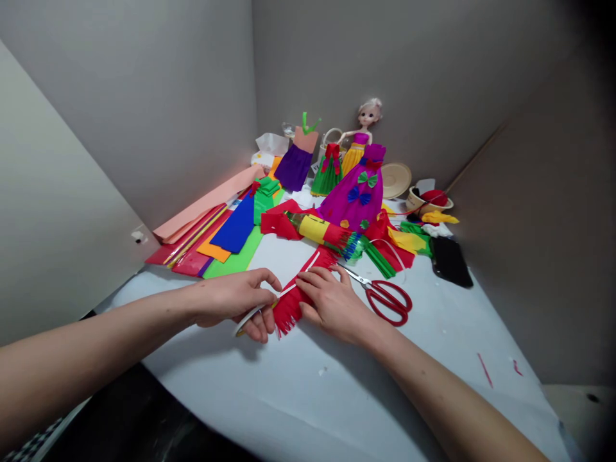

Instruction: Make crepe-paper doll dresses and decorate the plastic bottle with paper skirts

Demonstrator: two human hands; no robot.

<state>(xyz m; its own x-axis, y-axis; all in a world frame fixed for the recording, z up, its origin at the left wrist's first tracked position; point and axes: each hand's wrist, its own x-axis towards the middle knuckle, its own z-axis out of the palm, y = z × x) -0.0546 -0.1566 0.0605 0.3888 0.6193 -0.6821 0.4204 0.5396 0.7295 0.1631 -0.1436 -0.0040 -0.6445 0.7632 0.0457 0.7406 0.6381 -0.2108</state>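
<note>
A strip of red fringed crepe paper lies slantwise on the table, its cut fringe pointing toward me. Along its upper edge runs a narrow white strip of tape. My left hand is closed around a roll of white tape at the paper's near left end. Fingers stretched out, my right hand rests flat on the paper and holds nothing. Red-handled scissors lie just right of that hand, blades partly open. Beyond the paper is a bottle wrapped in yellow, red and blue fringed paper.
Coloured paper sheets are spread at the left. Paper dresses and a doll stand along the back wall. A black phone and a bowl are at the right. Red scraps lie near the right edge.
</note>
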